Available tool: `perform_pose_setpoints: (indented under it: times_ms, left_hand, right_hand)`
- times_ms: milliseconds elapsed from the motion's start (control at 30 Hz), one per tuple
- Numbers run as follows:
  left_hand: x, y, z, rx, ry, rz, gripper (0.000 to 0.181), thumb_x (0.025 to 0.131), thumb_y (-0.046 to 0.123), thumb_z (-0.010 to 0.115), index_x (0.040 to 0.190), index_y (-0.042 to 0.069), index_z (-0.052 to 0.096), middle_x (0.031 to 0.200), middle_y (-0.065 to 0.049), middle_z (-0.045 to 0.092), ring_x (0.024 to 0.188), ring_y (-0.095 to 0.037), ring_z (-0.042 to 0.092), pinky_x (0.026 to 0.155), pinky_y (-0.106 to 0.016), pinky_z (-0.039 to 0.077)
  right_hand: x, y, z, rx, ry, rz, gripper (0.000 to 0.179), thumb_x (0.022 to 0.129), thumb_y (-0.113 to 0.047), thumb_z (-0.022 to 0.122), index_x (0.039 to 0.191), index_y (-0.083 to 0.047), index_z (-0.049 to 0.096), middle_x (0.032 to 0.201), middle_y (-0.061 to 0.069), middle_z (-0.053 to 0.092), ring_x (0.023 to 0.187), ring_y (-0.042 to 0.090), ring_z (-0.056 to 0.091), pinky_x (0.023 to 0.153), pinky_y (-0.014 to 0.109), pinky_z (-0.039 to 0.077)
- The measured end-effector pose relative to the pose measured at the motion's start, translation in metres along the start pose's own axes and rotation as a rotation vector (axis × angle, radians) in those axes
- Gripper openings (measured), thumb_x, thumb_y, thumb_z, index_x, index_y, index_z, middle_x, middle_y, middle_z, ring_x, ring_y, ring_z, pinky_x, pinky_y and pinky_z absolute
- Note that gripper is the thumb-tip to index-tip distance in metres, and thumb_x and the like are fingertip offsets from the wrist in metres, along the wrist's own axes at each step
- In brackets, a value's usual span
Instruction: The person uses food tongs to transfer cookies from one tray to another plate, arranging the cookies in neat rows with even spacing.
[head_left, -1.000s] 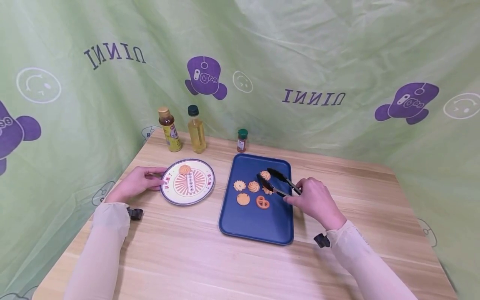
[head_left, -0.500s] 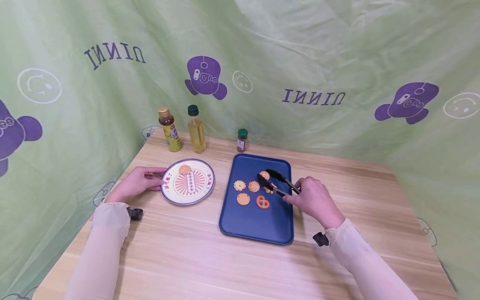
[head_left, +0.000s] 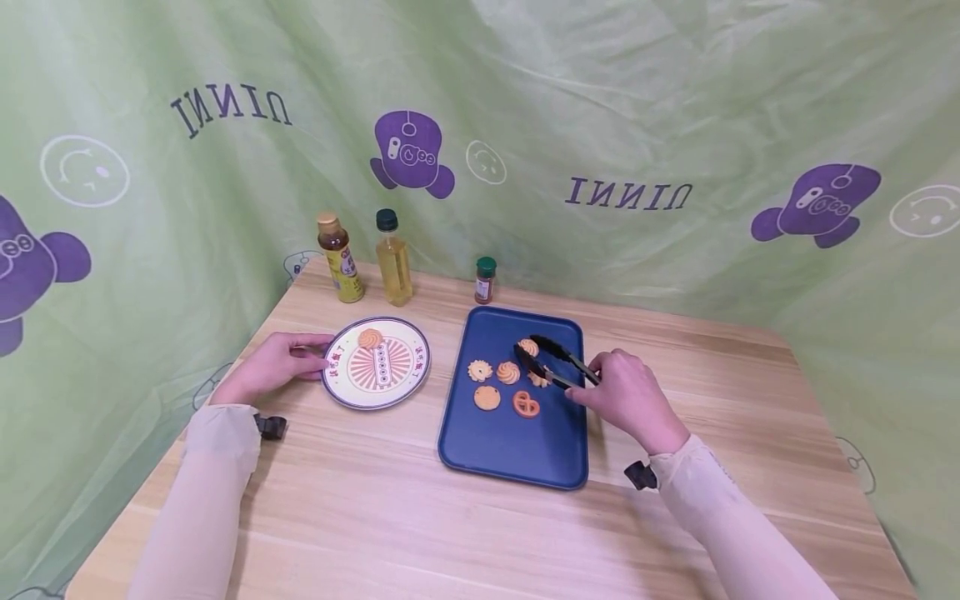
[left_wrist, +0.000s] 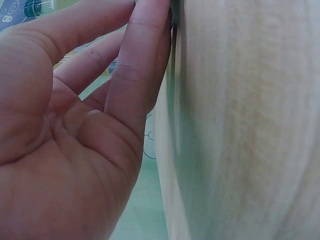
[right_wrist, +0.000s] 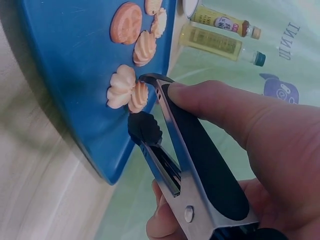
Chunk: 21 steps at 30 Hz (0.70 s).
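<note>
My left hand [head_left: 273,365] pinches the left rim of a white plate [head_left: 408,385] with a blue edge; one swirl cookie [head_left: 370,338] lies on it. My right hand [head_left: 633,398] grips metal tongs with black handles [right_wrist: 200,155] over the blue tray [head_left: 510,454]. The black tong tips are spread on either side of a swirl cookie [right_wrist: 138,97] at the tray's far part. A flower-shaped cookie [right_wrist: 121,86] sits right beside it, partly covered by the tongs in the head view. Also on the tray are a pretzel [head_left: 526,405], a round cookie [head_left: 487,397] and others.
Behind the plate stand a yellow-labelled bottle [head_left: 347,271] and an oil bottle [head_left: 393,267] with a dark cap. A small green-capped spice jar [head_left: 485,282] is behind the tray. A green printed curtain [head_left: 637,108] hangs along the wooden table's [head_left: 360,508] back edge.
The tongs have shifted slightly left, their tips coming nearer around the far swirl cookie. The left hand and the plate have stayed in place.
</note>
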<state>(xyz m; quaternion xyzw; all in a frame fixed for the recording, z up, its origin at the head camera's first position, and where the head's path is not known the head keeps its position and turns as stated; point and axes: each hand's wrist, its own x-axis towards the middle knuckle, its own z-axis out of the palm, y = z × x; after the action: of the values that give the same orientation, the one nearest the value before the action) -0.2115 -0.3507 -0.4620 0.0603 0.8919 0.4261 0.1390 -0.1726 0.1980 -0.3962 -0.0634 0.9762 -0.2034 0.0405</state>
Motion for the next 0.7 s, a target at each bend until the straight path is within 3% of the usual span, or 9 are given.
perform_pose_setpoints:
  times_ms: [233, 467, 567, 700]
  left_hand:
    - [0.001, -0.002, 0.000, 0.016, 0.005, 0.007, 0.060, 0.109, 0.017, 0.076, 0.161, -0.004, 0.055, 0.147, -0.032, 0.070, 0.117, -0.028, 0.080, 0.090, -0.015, 0.066]
    - [-0.002, 0.001, 0.002, -0.005, 0.001, -0.008, 0.060, 0.109, 0.015, 0.074, 0.162, -0.004, 0.054, 0.153, -0.033, 0.066, 0.116, -0.025, 0.080, 0.091, -0.017, 0.068]
    - [-0.003, 0.002, 0.001, 0.012, 0.005, -0.003, 0.059, 0.109, 0.015, 0.075, 0.161, -0.004, 0.055, 0.151, -0.033, 0.067, 0.115, -0.023, 0.080, 0.090, -0.016, 0.067]
    - [-0.003, 0.003, 0.001, 0.026, 0.011, -0.003, 0.059, 0.109, 0.016, 0.075, 0.161, -0.002, 0.056, 0.147, -0.031, 0.071, 0.113, -0.022, 0.081, 0.089, -0.014, 0.065]
  right_hand:
    - [0.007, -0.010, -0.001, -0.016, 0.013, -0.030, 0.049, 0.090, -0.035, 0.094, 0.111, 0.007, 0.079, 0.092, 0.015, 0.070, 0.076, 0.026, 0.063, 0.064, 0.033, 0.052]
    - [0.015, -0.029, 0.003, -0.001, -0.011, -0.059, 0.042, 0.091, -0.033, 0.093, 0.102, 0.004, 0.079, 0.080, 0.010, 0.062, 0.068, 0.024, 0.060, 0.058, 0.029, 0.045]
    - [0.018, -0.039, 0.006, -0.007, -0.008, -0.081, 0.044, 0.091, -0.034, 0.093, 0.108, 0.005, 0.080, 0.086, 0.011, 0.067, 0.071, 0.023, 0.060, 0.060, 0.029, 0.045]
    - [0.024, -0.055, 0.011, -0.007, -0.004, -0.125, 0.042, 0.090, -0.034, 0.092, 0.103, 0.003, 0.079, 0.088, 0.011, 0.065, 0.071, 0.023, 0.056, 0.061, 0.031, 0.042]
